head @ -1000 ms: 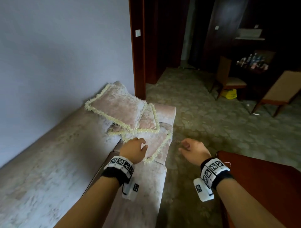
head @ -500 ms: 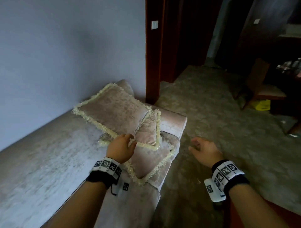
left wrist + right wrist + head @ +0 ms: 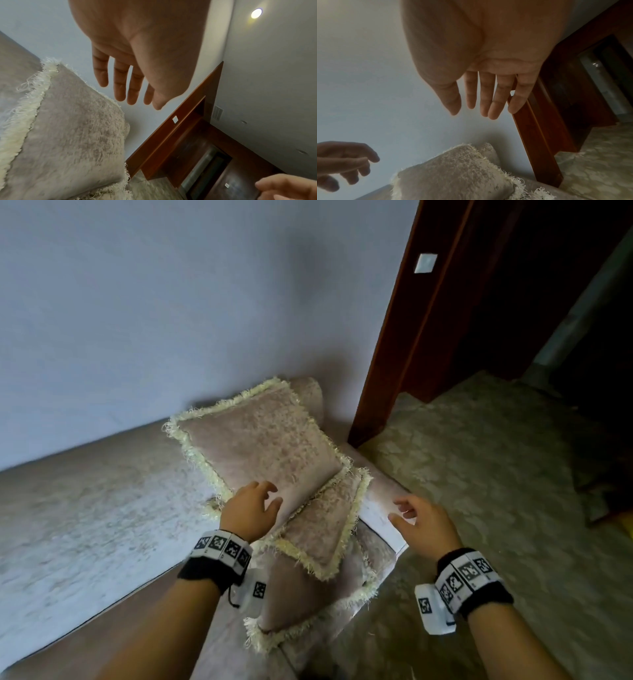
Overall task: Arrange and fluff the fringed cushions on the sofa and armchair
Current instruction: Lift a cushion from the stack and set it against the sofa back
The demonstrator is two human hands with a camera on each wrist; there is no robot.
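A: Far left, what do you have?

B: The sofa (image 3: 85, 518), pale and mottled, its back against the wall (image 3: 171, 302).

A: Your left hand?

B: Your left hand (image 3: 251, 510) is over the near corner of the top cushion (image 3: 263, 450). Fingers spread and nearly straight, gripping nothing. The left wrist view shows air between your fingertips (image 3: 120, 94) and the cushion face; whether the heel of the hand touches the fringe, you cannot tell.

A: The cushions themselves?

B: Three, fringed in cream, stacked at the sofa's end by the armrest (image 3: 383, 508). The top cushion leans tilted against the sofa back. The middle cushion (image 3: 322, 529) lies under its lower edge. The bottom cushion (image 3: 298, 601) is flat on the seat, its fringe hanging over the front edge.

A: Your right hand?

B: Your right hand (image 3: 423, 517) hovers above the armrest, just right of the stack. Fingers loosely extended, thumb out, empty.

A: Further right?

B: Dark wooden door frame (image 3: 411, 354) with a white switch (image 3: 425, 263), then patterned carpet (image 3: 479, 474).
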